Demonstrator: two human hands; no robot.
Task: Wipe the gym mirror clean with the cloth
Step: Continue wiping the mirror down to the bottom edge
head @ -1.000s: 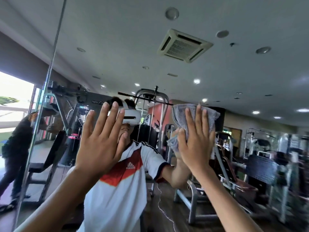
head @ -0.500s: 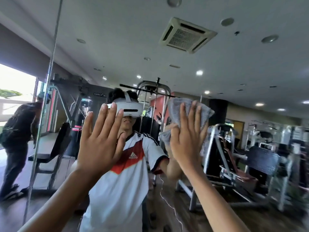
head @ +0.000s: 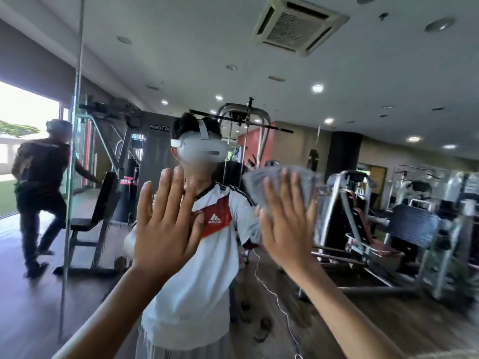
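The gym mirror (head: 337, 73) fills the whole view and reflects the room and me. My right hand (head: 287, 224) lies flat with straight fingers, pressing a grey cloth (head: 305, 180) against the glass at centre right. The cloth is blurred and spreads above and to the right of the fingers. My left hand (head: 166, 224) rests flat on the mirror at centre left, fingers straight and together, holding nothing.
A vertical seam (head: 74, 156) between mirror panels runs down the left side. Reflected in the glass are weight machines (head: 363, 224), a bench (head: 93, 224), a ceiling vent (head: 298, 24) and another person (head: 41, 182) walking at the far left.
Both hands have slid down the mirror, the right one carrying the cloth lower. The reflected person at far left has stepped to the right.
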